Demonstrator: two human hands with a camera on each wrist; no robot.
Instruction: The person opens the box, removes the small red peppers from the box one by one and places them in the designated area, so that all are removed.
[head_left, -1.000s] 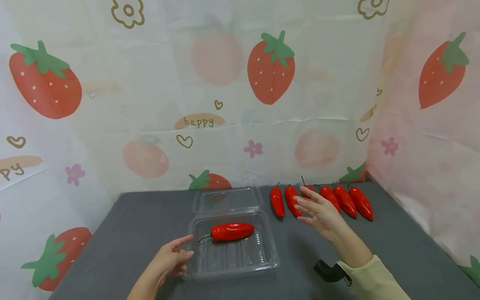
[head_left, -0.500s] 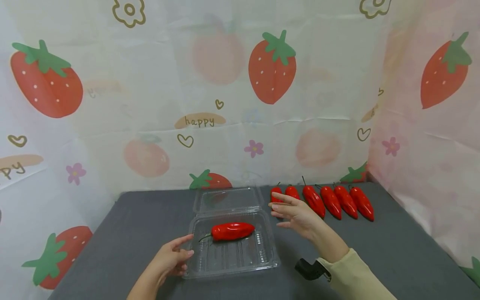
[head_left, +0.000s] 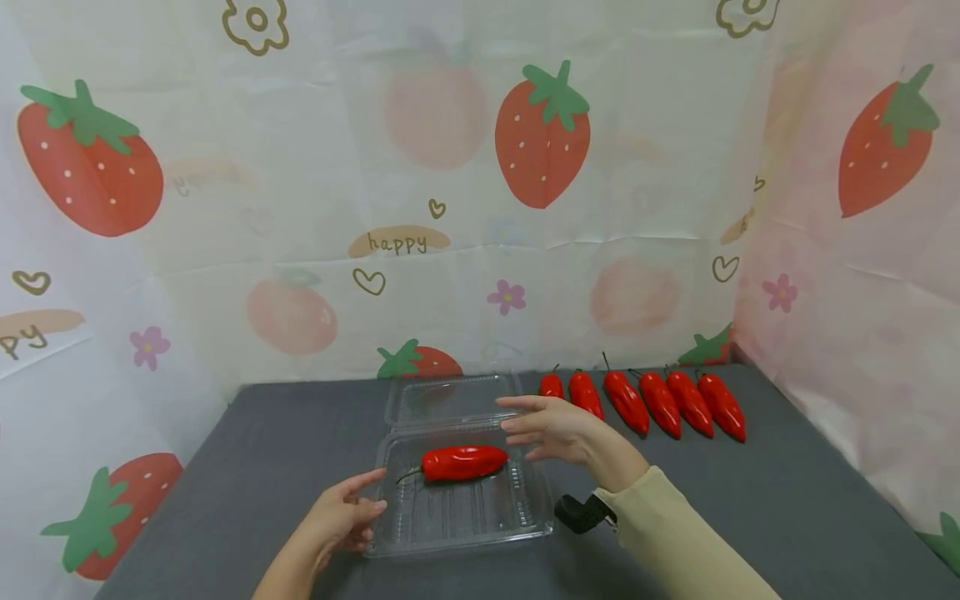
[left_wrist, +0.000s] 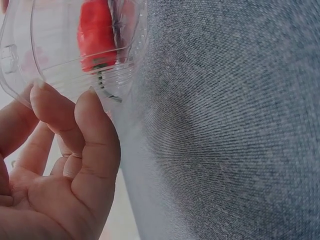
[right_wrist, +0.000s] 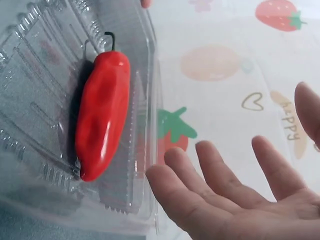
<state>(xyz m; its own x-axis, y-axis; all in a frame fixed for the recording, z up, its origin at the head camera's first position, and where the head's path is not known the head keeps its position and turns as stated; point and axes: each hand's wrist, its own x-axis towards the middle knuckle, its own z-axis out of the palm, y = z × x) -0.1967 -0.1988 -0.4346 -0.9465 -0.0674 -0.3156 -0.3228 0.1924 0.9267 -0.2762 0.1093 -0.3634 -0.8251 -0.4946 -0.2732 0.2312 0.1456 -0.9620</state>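
Observation:
A glossy red chili pepper (head_left: pixel 464 463) with a green stem lies sideways in the base of a clear plastic clamshell container (head_left: pixel 465 546), whose lid (head_left: pixel 420 403) is folded back behind it. At the container's left edge is my left hand (head_left: pixel 339 514), fingers relaxed and fingertips right at the rim; in the left wrist view they meet the clear plastic wall (left_wrist: pixel 60 77). My right hand (head_left: pixel 562 429) hovers over the container's back right corner, holding nothing. Its fingers are spread and loosely bent beside the pepper (right_wrist: pixel 102 115) in the right wrist view.
Several more red chili peppers (head_left: pixel 626 404) stand in a row at the back right of the grey cloth-covered table (head_left: pixel 300 442); my right hand partly hides the leftmost. A curtain (head_left: pixel 637 167) printed with strawberries hangs behind. A black strap piece (head_left: pixel 581 513) sits at my right cuff.
My right hand has moved left from in front of the pepper row to over the container's right side, uncovering the middle peppers. My left hand and the pepper in the container have stayed put.

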